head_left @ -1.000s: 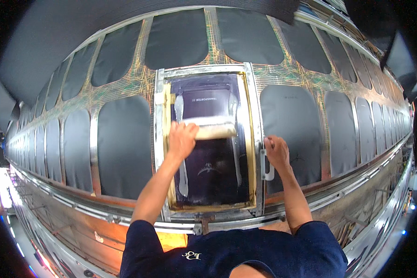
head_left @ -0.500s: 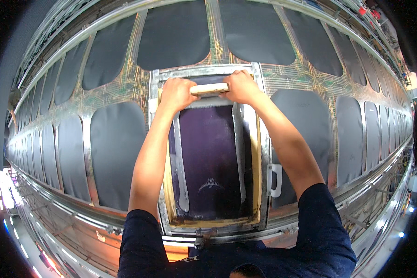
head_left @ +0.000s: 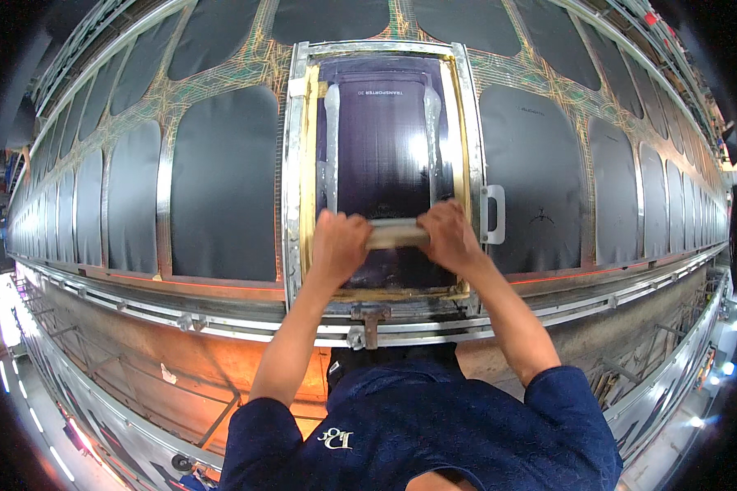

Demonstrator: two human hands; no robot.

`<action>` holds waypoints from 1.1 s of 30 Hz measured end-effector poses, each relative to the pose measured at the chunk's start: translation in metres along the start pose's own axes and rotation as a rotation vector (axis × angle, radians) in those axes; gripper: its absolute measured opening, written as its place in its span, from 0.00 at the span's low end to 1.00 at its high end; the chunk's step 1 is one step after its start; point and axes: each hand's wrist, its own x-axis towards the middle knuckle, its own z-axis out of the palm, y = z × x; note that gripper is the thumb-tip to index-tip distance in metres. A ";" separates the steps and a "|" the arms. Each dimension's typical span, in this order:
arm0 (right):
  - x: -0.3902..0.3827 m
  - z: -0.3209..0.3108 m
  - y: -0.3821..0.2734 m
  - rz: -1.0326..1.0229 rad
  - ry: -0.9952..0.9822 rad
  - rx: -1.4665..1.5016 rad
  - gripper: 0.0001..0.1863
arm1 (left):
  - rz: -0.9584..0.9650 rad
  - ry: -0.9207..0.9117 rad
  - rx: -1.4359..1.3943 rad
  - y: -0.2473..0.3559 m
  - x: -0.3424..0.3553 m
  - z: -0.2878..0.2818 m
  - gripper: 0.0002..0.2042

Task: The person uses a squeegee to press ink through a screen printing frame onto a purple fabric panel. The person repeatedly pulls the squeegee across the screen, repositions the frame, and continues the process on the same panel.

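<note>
A metal-framed printing screen (head_left: 294, 164) with yellowish taped inner borders and dark purple mesh (head_left: 381, 147) lies across the long bed of panels. Near the screen's lower end, my left hand (head_left: 342, 245) and my right hand (head_left: 450, 233) grip opposite ends of a pale squeegee bar (head_left: 393, 235), fingers curled over it. The squeegee is blurred. Pale strips run along both sides of the mesh. A white side handle (head_left: 495, 214) on the frame stands just right of my right hand.
Rows of black panels (head_left: 221, 180) extend left and right over a lined surface, curving away to the rim. A metal rail (head_left: 401, 333) runs along the bed's near edge, above an orange-lit lower structure (head_left: 287, 376) with thin metal bars.
My right hand left the side handle area and took hold of the squeegee. Both hands then moved with it from the screen's far end down toward me.
</note>
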 end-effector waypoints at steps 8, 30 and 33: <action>-0.010 -0.037 0.023 0.406 0.436 0.100 0.24 | 0.001 0.140 0.019 0.020 -0.065 0.006 0.12; 0.105 0.093 -0.098 0.803 0.559 0.411 0.16 | -0.065 0.150 0.090 -0.151 -0.200 -0.092 0.21; 0.151 0.127 -0.160 0.754 0.594 0.483 0.16 | -0.063 0.148 0.096 -0.202 -0.257 -0.107 0.24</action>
